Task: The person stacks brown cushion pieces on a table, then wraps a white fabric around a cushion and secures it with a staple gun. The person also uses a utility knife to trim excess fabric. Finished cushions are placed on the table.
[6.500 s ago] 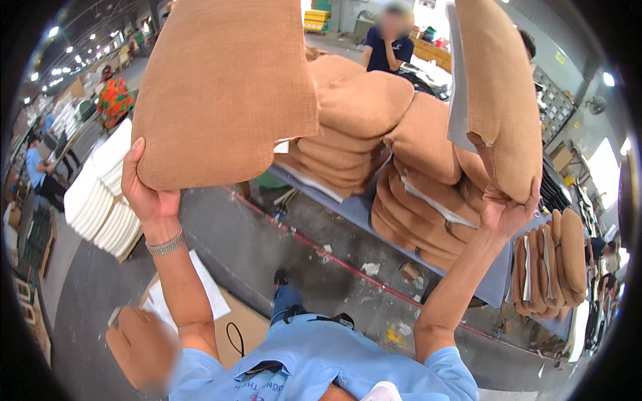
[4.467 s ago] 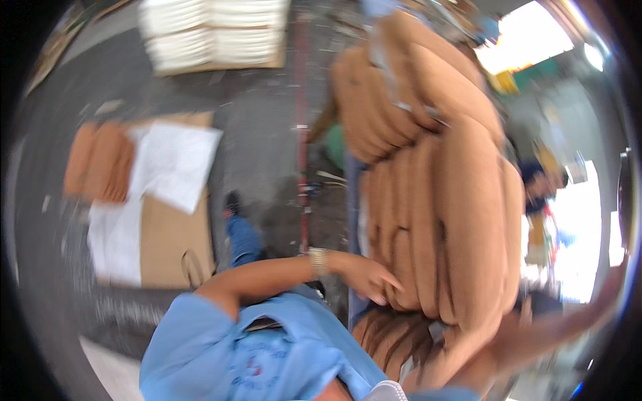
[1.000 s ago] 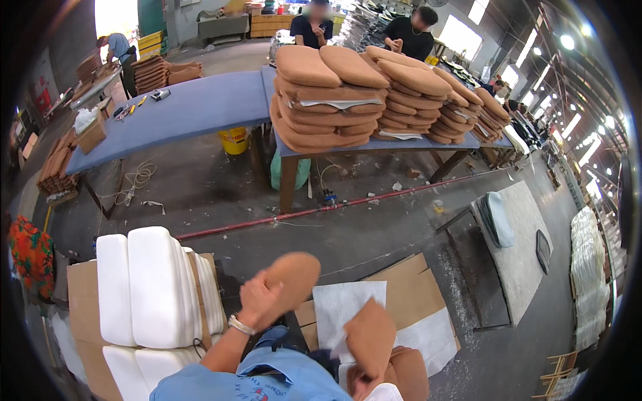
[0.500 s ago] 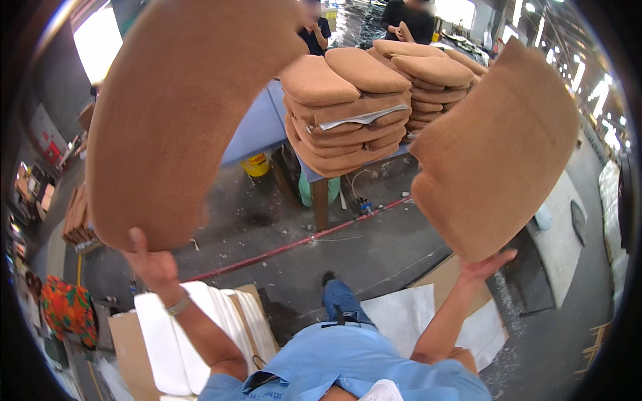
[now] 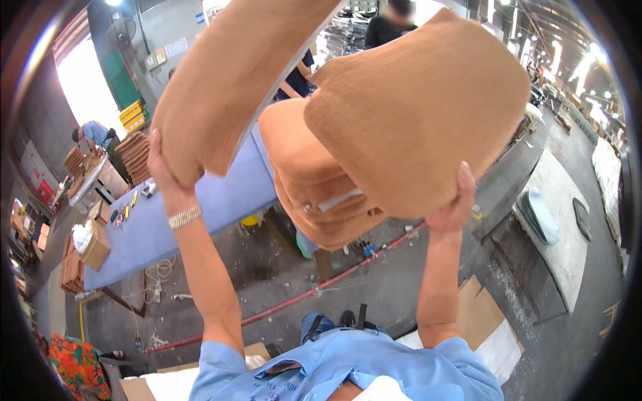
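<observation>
Item: left hand point(image 5: 172, 172), wristbanded, raised, gripping the lower end of a brown left-hand pad point(image 5: 234, 87); thumb along its outer edge. Pad tilted, rising away from the fingers; a pale backing edge shows on its inner side.

Item: right hand point(image 5: 453, 208), raised, gripping the near lower corner of a brown right-hand pad point(image 5: 421, 117); thumb on the upper face, remaining fingers mostly hidden. Pad slanted, leaning inward above the wrist.

Item: brown pad stack point(image 5: 291, 147), beyond and between the hands, partly covered in view by the right-hand pad; a pale strip point(image 5: 341, 199) shows among its layers. Contact between held pads and stack cannot be told.

Item: blue bench point(image 5: 194, 197), ahead of the hands, running out to the left; bears the stack, and, left of the left hand, small tools point(image 5: 122, 215).

Item: cardboard point(image 5: 478, 311) on the floor, below the right hand, white sheet point(image 5: 498, 351) beside it.

Change: a second ago both pads were low, the right one at the floor pile; now both are up, the stack nearer in view. Significance, as judged: both pads lifted and brought bench-side, neither released, both hands fully occupied.
</observation>
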Motion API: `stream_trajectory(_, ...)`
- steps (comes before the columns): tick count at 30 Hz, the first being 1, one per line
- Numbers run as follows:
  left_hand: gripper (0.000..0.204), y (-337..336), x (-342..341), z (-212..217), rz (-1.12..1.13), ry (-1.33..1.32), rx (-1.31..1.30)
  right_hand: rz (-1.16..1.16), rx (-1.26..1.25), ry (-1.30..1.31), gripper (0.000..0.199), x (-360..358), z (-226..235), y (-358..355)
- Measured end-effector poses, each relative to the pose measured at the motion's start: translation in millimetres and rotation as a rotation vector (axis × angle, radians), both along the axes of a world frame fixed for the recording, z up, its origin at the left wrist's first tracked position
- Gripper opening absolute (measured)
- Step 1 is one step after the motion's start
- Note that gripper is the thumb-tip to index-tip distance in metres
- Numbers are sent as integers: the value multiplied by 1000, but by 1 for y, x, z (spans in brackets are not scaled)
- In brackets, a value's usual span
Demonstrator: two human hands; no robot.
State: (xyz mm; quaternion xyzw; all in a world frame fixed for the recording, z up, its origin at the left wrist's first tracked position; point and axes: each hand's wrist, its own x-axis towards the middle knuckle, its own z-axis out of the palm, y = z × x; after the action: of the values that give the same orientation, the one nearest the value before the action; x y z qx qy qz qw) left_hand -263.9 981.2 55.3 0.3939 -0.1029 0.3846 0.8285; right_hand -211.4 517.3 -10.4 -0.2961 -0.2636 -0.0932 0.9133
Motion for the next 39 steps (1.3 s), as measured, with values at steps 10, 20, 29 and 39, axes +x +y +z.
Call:
stream_trajectory(10, 46, 58, 299, -9, -259, 303, 252, -75, -86, 434, 65, 97, -42, 155)
stream_trajectory(20, 54, 65, 386, -108, -616, 517, 428, -260, -287, 570, 53, 94, -41, 180)
stream_trajectory(29, 64, 78, 339, -166, -182, 535, 510, -326, -659, 572, 34, -13, -115, 135)
stream_trajectory(39, 37, -10, 79, -498, -236, 1322, 664, -759, -632, 1986, 28, -404, -433, 112)
